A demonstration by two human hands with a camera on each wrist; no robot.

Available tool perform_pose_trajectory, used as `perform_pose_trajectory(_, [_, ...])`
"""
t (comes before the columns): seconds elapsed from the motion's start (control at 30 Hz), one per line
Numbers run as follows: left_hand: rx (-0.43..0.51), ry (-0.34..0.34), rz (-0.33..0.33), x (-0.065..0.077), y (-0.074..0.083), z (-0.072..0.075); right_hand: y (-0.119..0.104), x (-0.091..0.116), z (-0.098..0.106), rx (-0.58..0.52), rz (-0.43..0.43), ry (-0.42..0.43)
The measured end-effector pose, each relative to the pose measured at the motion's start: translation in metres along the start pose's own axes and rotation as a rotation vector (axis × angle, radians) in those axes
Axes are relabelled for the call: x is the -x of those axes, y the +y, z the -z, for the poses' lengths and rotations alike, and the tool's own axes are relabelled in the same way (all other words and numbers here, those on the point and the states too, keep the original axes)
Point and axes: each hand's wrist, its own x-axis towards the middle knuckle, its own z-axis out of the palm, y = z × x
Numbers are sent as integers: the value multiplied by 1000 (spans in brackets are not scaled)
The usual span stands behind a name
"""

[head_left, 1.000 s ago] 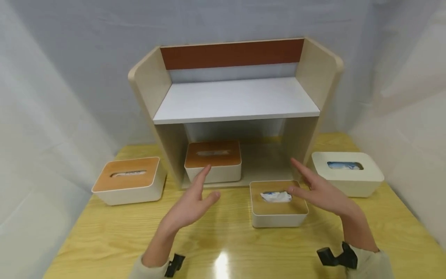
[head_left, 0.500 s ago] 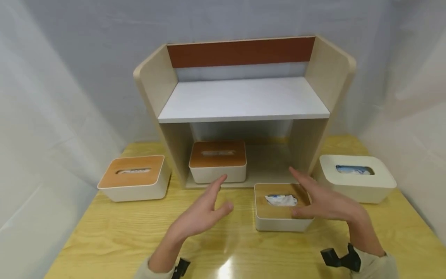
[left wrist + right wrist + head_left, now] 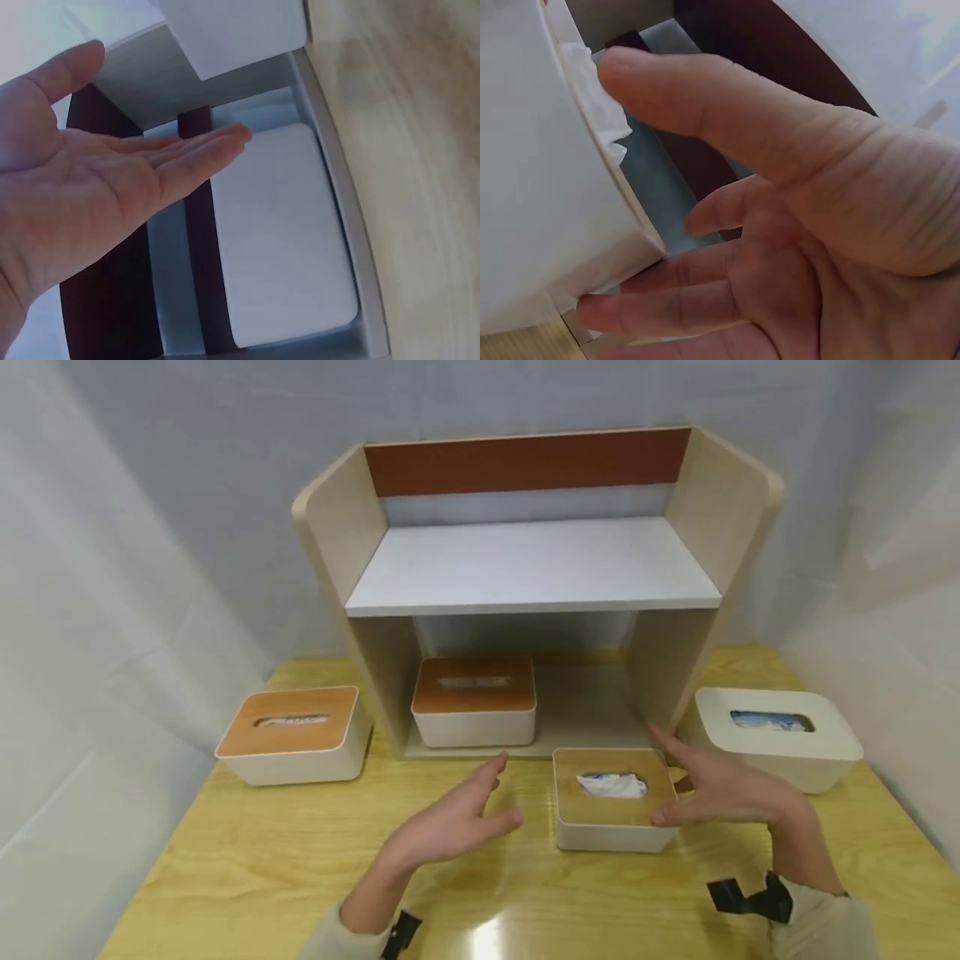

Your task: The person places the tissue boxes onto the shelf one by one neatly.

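Note:
A tissue box with a light wooden lid and white sides (image 3: pixel 600 811) sits on the table, tissue showing in its slot. To its left, my left hand (image 3: pixel 453 824) hovers apart from it, fingers straight, palm turned to the box. Beside the right wall is my right hand (image 3: pixel 731 789), fingers spread and thumb over the near right lid corner. The right wrist view shows its fingertips close to the wall of that box (image 3: pixel 540 187); contact is unclear. Behind, an orange-lidded tissue box (image 3: pixel 474 727) stands in the lower left of the shelf (image 3: pixel 532 568).
Outside the shelf on the left stands another orange-lidded tissue box (image 3: pixel 294 768). On the right is an all-cream tissue box (image 3: pixel 780 750) with blue packaging in its slot. The wooden table (image 3: pixel 262 868) extends forward, with white curtains (image 3: pixel 90 568) around it.
My left hand has come right and nearer to the light-lidded tissue box. My right hand has shifted toward me and to that box's right side. The head view has shifted slightly; the boxes stay put.

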Motion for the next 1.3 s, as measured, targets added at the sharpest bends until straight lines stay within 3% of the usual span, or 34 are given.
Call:
perform_pose_trajectory(0.2, [-9,-96,11,-6,-4,-8,5,-3,-2,-183,-109,-79])
perform_pose_trajectory(0.5, [-16,-150,-27,-12,-3,-18,16,-5,2,-218,-148,-91])
perform_pose_trajectory(0.73, [-22,-155,-38,-14,-3,-23,31,-13,-6,-330,-55,-150])
perform_pose_trajectory(0.9, [-2,-152,-30,-14,-2,-25,38,-20,-9,-299,26,-176])
perform_pose_trajectory(1.13, [37,-130,-72,-15,-1,-30,39,-21,-9,-277,24,-182])
perform_pose_trajectory(1.3, [42,-120,-63,-15,0,-32,37,-19,-10,-257,29,-166])
